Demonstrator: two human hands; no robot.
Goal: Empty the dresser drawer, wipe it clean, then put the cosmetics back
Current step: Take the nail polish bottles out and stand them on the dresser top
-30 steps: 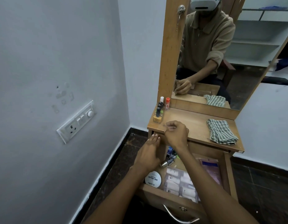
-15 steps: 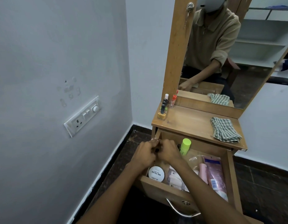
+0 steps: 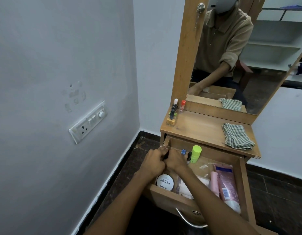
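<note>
Drawer [image 3: 165, 194] farther out; hands' [image 3: 165, 159] grasp hidden.

Drawer [image 3: 244, 184]: open; back left corner filled by both hands [image 3: 163, 161]. Green bottle [image 3: 195, 153] stands mid-back; tubes [image 3: 225, 184] line right side. Dresser top [image 3: 201, 131]: bare centre between bottles [image 3: 174, 112] and cloth [image 3: 236, 138].

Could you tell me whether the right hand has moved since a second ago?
Yes. The right hand has dropped from the dresser top into the open drawer.
</note>
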